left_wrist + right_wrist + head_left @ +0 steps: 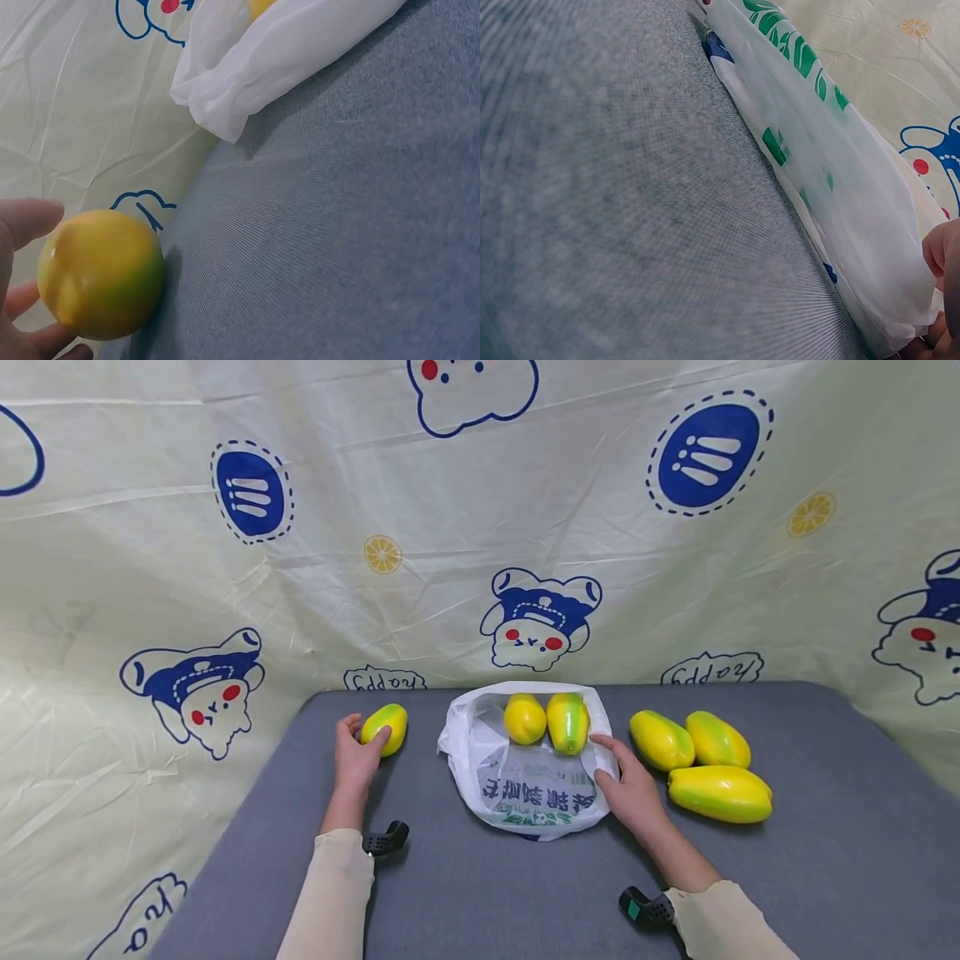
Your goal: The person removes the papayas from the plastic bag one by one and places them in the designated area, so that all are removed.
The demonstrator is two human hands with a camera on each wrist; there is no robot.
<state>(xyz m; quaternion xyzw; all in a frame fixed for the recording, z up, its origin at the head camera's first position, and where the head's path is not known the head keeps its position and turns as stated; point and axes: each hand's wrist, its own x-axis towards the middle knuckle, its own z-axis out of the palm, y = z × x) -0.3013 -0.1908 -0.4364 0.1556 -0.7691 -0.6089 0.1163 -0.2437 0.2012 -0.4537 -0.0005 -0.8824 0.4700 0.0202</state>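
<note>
My left hand (357,760) is around a yellow-green papaya (390,727) at the table's far left, thumb over its near side. In the left wrist view the papaya (105,274) lies between the thumb above and fingers below. To its right, a white plastic bag (468,777) lies with its mouth spread wide. Two papayas, one yellower (525,720) and one with a green stripe (568,724), sit inside toward the back. My right hand (633,789) pinches the bag's right rim; the right wrist view shows its fingers (937,251) at the bag's edge.
Right of the bag, three more papayas lie grouped: one at the left (662,741), one behind (717,739), one in front (720,793). A grey cloth covers the table (487,893). Behind it hangs a printed pale curtain (450,627).
</note>
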